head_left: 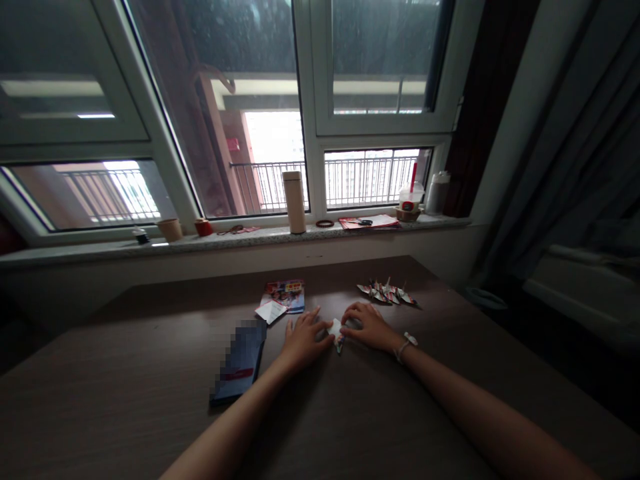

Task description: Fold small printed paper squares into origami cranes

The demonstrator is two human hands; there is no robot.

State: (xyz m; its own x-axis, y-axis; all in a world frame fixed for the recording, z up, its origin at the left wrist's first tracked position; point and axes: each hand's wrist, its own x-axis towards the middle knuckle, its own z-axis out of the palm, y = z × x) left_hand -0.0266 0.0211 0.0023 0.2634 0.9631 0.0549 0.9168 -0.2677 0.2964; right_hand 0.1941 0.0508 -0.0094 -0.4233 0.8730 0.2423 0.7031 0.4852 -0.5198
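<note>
A small piece of folded paper [337,327], white above with a coloured printed tip at the bottom, lies on the table between my hands. My left hand [304,339] has its thumb and index finger on the paper's left side, its other fingers stretched away. Opposite it, my right hand [371,326], with a bracelet at the wrist, pinches the right edge. Behind the right hand stand several folded paper figures [387,292] in a row, pointed and printed. Beyond my left hand, a white folded sheet [271,311] overlaps colourful printed leaflets [295,293].
A dark phone [241,363], partly pixelated, lies left of my left forearm on the brown table [125,367]. Along the windowsill [245,238] are a beige thermos [294,202], a paper cup [170,230], scissors [364,222] on red papers, and a drink cup [411,195] with a straw.
</note>
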